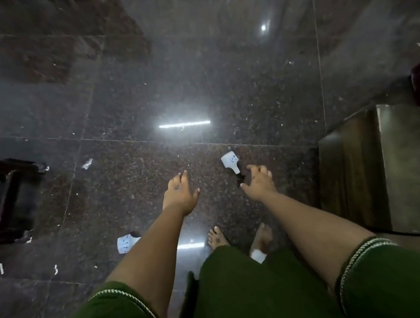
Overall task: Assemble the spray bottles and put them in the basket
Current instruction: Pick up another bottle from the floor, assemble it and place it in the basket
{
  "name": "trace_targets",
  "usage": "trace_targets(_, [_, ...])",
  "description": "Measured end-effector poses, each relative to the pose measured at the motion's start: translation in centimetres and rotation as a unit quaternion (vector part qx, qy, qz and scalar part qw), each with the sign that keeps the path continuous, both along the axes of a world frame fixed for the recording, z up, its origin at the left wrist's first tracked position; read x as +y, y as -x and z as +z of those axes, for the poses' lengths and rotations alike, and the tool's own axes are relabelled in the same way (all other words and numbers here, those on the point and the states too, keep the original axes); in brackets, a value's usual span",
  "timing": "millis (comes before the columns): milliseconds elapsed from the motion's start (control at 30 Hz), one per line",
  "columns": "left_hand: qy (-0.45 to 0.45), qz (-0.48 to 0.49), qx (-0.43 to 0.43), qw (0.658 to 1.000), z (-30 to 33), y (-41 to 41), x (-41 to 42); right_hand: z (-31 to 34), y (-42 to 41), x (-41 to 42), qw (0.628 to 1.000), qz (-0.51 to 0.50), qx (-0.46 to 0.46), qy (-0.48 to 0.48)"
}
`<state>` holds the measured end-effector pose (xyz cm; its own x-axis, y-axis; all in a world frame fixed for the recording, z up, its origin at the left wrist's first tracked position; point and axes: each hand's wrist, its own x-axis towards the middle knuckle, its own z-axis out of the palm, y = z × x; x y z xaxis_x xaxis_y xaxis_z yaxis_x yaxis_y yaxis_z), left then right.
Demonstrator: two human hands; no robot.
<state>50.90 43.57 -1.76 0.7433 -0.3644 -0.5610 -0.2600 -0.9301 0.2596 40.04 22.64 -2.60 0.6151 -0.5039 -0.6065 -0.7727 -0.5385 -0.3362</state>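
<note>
A small white spray bottle (229,160) lies on the dark polished floor, its black spray head (240,177) pointing toward me. My right hand (259,182) hovers just right of that head, fingers spread and curled, thumb close to the black part, holding nothing. My left hand (179,193) reaches out over bare floor further left, palm down, fingers apart and empty. A second white bottle (125,243) lies near my left forearm, which hides part of it. A third white piece (258,255) shows by my feet, mostly hidden. No basket is in view.
A dark wooden block of furniture (379,172) stands close on the right. A dark frame (8,197) sits at the left edge. Small white scraps (87,164) litter the floor. My bare feet (217,237) are below the hands.
</note>
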Motion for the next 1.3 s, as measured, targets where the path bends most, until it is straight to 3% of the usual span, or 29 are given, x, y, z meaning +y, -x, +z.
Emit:
trace_targets(200, [0.019, -0.031, 0.051, 0.998, -10.2, -3.6, -7.0, -10.1, -2.0, -4.1, 0.997, -0.052, 0.053, -0.006])
trace_targets(367, [0.035, -0.041, 0.087, 0.995, -21.3, -5.4, -12.2, -20.8, -5.1, -6.7, 0.997, -0.006, 0.075, 0.007])
trace_targets(567, [0.097, -0.032, 0.120, 0.987, -34.0, -6.5, -16.6, -34.2, -8.0, -7.5, 0.992, -0.033, 0.104, -0.064])
trace_targets(867, [0.067, -0.132, 0.102, 0.984, -47.4, -11.6, -22.9, -49.2, -7.4, -9.8, 0.960, -0.179, 0.180, -0.119])
trace_targets(967, [0.028, -0.143, 0.128, 0.981, -49.4, -11.8, -24.0, -51.4, -8.4, -9.6, 0.935, -0.268, 0.177, -0.153])
trace_targets(1100, [-0.010, -0.140, 0.124, 0.982, -51.2, -10.8, -24.1, -52.8, -9.3, -9.0, 0.864, -0.420, 0.171, -0.217])
trace_targets(1200, [0.021, -0.101, 0.095, 0.990, -51.7, -10.6, -24.0, -53.2, -9.7, -9.1, 0.821, -0.498, 0.132, -0.247])
trace_targets(1300, [0.064, -0.037, 0.059, 0.995, -51.0, -11.6, -24.0, -52.3, -10.6, -9.9, 0.802, -0.543, 0.062, -0.242])
